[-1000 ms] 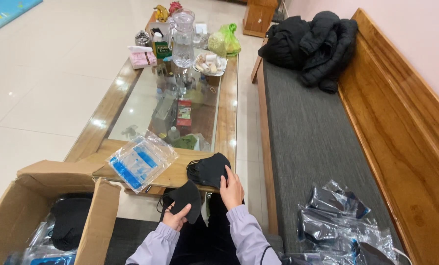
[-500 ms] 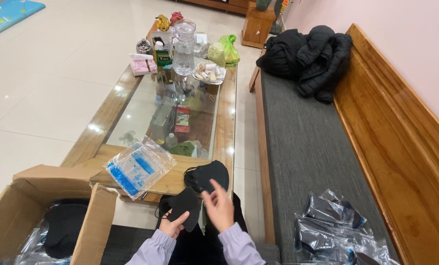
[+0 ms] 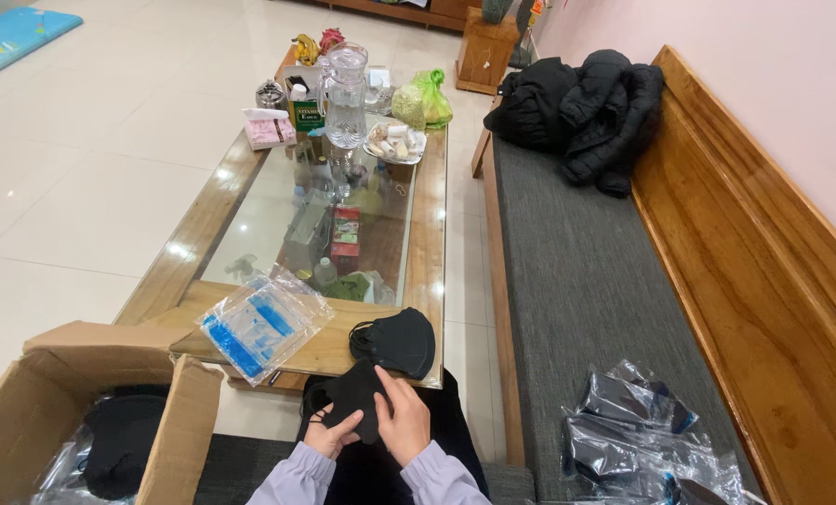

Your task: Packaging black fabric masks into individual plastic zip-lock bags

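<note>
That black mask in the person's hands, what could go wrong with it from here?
Both the left hand and right hand pinch one black mask over the lap, so a loose ear loop might snag or the mask slip to the floor. The stack of black masks sits at the very edge of the table; a nudge could tip it off.

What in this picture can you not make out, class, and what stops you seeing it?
- Head view: the mask held by the left hand and right hand is partly covered by the fingers.
- Box contents: hidden by its flap and the frame edge.
- Packets on the bench: cut off by the bottom edge.
- Items under the glass table: blurred by reflections.
</note>
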